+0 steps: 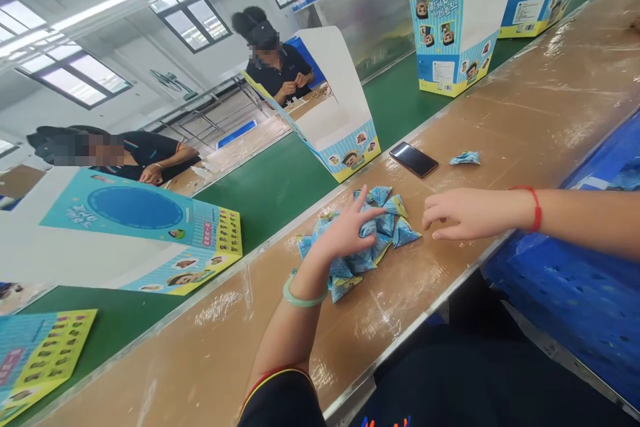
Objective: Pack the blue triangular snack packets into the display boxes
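Observation:
A heap of small blue and yellow triangular packets [361, 240] lies on the brown taped worktop [500, 113]. My left hand [345, 230], with a green bangle on the wrist, rests on top of the heap with fingers spread, open. My right hand [467, 213], a red cord at its wrist, hovers flat just right of the heap, its fingertips near the outermost packet [404, 232]. It holds nothing. One more packet [465, 159] lies apart, farther back on the worktop.
A black phone [413, 159] lies behind the heap. Printed cardboard display boxes [443, 27] stand and lie on the green conveyor belt [280, 187]. Two other people sit across the belt. A blue plastic crate [575, 287] is at my right.

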The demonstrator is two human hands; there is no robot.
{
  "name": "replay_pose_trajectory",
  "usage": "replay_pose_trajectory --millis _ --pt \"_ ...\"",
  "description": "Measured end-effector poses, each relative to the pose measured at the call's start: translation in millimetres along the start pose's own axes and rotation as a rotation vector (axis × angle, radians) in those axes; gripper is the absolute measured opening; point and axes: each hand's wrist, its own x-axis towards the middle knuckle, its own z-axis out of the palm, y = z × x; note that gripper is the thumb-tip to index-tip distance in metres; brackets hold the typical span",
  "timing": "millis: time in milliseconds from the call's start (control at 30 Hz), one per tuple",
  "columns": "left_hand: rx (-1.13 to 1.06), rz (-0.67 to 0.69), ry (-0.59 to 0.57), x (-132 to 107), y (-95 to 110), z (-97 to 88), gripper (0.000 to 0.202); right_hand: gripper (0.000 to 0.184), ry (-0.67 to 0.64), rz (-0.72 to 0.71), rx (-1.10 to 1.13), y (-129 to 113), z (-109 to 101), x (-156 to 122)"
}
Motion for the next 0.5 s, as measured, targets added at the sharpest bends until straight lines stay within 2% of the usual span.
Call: replay_pose_trajectory --millis 67,233,500 --pt "0.026 -0.011 -0.062 7 0 3.5 0.044 0.031 0.021 0.004 0.013 0 1 -1" --pt "0.031 -0.055 0.044 14 4 9.6 0.016 0.029 0.088 -0.024 0.046 3 3 -2" --pt "-0.256 -0.032 0.254 3 -12 -2.2 0.021 0.028 0.113 -0.031 0.084 -2 -2 -1"
